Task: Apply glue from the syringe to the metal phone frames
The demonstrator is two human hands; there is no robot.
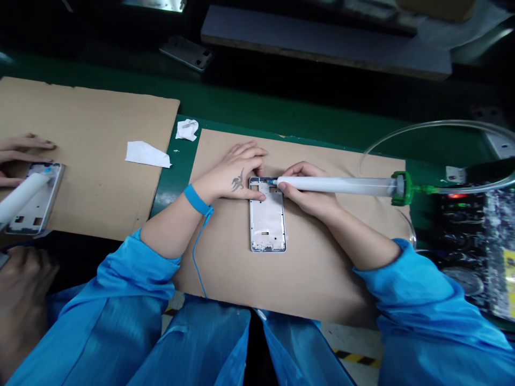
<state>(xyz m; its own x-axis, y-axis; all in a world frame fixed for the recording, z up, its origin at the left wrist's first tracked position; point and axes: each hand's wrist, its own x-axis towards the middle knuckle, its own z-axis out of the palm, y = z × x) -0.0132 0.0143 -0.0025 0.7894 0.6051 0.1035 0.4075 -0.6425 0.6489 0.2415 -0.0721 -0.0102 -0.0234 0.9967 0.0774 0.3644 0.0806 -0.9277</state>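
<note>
A silver phone frame (267, 222) lies flat on a brown cardboard sheet (314, 268) in the middle. My left hand (235, 174) lies flat with fingers stretched out, pressing on the frame's top left corner; a blue wrist strap (197, 200) with a cord circles that wrist. My right hand (308, 190) is closed round a white dispensing syringe (341, 185), whose tip touches the frame's top edge. The syringe ends in a green cap (400, 188) joined to a clear hose (442, 126).
To the left, another person's hands (22, 153) work with a white syringe (20, 195) on a second frame (36, 201) on another cardboard sheet (92, 145). White wipes (147, 154) (187, 129) lie between. A control box (470, 214) stands at the right.
</note>
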